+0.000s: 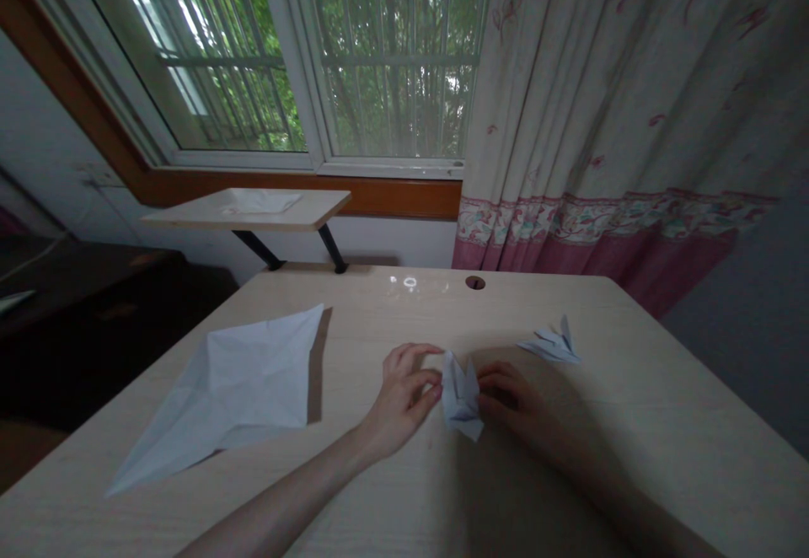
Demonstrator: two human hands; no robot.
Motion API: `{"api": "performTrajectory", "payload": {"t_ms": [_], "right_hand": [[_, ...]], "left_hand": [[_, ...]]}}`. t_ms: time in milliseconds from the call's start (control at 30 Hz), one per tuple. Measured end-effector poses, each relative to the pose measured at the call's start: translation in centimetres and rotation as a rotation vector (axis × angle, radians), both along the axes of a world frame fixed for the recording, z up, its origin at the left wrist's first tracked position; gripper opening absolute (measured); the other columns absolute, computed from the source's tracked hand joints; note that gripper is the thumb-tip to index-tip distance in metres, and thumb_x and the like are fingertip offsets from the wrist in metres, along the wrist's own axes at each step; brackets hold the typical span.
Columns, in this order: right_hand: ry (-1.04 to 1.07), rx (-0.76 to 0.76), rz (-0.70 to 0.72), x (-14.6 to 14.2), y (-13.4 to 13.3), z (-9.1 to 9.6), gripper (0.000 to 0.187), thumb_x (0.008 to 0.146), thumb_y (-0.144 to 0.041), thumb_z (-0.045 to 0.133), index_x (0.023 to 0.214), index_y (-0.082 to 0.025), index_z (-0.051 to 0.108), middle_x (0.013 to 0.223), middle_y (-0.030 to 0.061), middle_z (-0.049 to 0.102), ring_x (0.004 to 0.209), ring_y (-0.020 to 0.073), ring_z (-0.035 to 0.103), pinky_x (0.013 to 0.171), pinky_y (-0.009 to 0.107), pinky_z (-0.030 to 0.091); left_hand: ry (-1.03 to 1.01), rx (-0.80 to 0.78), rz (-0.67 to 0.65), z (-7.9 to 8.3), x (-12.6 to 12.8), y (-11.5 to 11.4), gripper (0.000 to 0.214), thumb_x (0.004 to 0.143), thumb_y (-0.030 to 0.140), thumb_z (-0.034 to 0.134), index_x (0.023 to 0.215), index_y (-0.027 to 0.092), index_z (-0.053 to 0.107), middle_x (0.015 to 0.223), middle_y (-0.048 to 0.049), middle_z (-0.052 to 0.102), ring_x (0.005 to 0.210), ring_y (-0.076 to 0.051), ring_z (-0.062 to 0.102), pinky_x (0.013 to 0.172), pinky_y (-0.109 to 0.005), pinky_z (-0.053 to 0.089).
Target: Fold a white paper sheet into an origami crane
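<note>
A small folded paper figure in white paper is between my two hands, low over the desk, with pointed flaps sticking up. My left hand pinches its left edge between thumb and fingers. On the opposite edge, my right hand grips the paper with curled fingers, partly in shadow. Another folded paper piece, with thin points, rests on the desk beyond my right hand. To the left lies a large creased sheet of white paper, its corners lifted off the surface.
The pale wooden desk has a round cable hole near its back edge. A raised shelf on black supports holds some white paper at the back left. Behind are a barred window and a patterned curtain.
</note>
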State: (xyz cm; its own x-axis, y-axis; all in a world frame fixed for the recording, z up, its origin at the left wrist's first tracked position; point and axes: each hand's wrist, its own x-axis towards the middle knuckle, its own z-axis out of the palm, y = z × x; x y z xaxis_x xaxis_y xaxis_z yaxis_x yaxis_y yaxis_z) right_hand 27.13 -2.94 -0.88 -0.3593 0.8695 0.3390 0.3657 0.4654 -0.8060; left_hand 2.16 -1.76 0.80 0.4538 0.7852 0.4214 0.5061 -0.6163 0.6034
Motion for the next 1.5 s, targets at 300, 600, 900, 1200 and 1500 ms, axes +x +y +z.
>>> {"api": "performTrajectory", "payload": {"t_ms": [300,600,900,1200,1500], "right_hand": [[-0.071,-0.001,-0.025,-0.6,-1.3,1.4,0.012,0.097,-0.024,0.053,0.089,-0.024,0.062,0.095,0.0038,0.064,0.091,0.0201,0.061,0.084,0.035,0.051],[-0.107,0.130,-0.073,-0.9,-1.8,1.3,0.016,0.099,-0.026,0.051,0.088,-0.024,0.061,0.091,0.0047,0.065,0.088,0.0207,0.061,0.081,0.035,0.052],[-0.180,0.271,-0.036,-0.8,-1.8,1.2,0.017,0.100,-0.022,0.050,0.092,-0.025,0.064,0.092,0.0047,0.068,0.089,0.0216,0.063,0.081,0.037,0.054],[-0.189,0.338,-0.030,-0.9,-1.8,0.7,0.017,0.101,-0.020,0.049,0.094,-0.024,0.064,0.091,0.0044,0.067,0.088,0.0211,0.061,0.080,0.037,0.053],[-0.236,0.384,-0.019,-0.8,-1.9,0.6,0.016,0.101,-0.019,0.049,0.096,-0.025,0.063,0.093,0.0047,0.068,0.088,0.0215,0.063,0.080,0.037,0.054]], "left_hand": [[-0.076,0.029,0.019,-0.5,0.0,-0.1,0.055,0.087,0.023,0.070,0.136,0.028,0.046,0.140,-0.0093,0.048,0.130,-0.030,0.040,0.110,-0.049,0.032],[-0.071,0.098,0.012,-0.8,-0.2,-0.3,0.055,0.090,0.024,0.068,0.136,0.028,0.039,0.145,-0.0126,0.040,0.135,-0.031,0.037,0.111,-0.052,0.033],[0.050,0.094,0.002,-0.5,-0.3,-0.4,0.024,0.094,0.021,0.063,0.117,0.028,0.063,0.148,-0.0090,0.037,0.136,-0.033,0.033,0.111,-0.052,0.032],[0.041,0.144,-0.005,-0.5,-0.3,-0.3,0.016,0.095,0.025,0.063,0.110,0.027,0.069,0.146,-0.0080,0.038,0.135,-0.032,0.033,0.112,-0.051,0.031],[0.016,0.178,0.037,-0.6,-0.1,-0.5,0.011,0.084,0.016,0.068,0.092,0.022,0.065,0.137,-0.0089,0.048,0.127,-0.031,0.042,0.106,-0.051,0.037]]}}
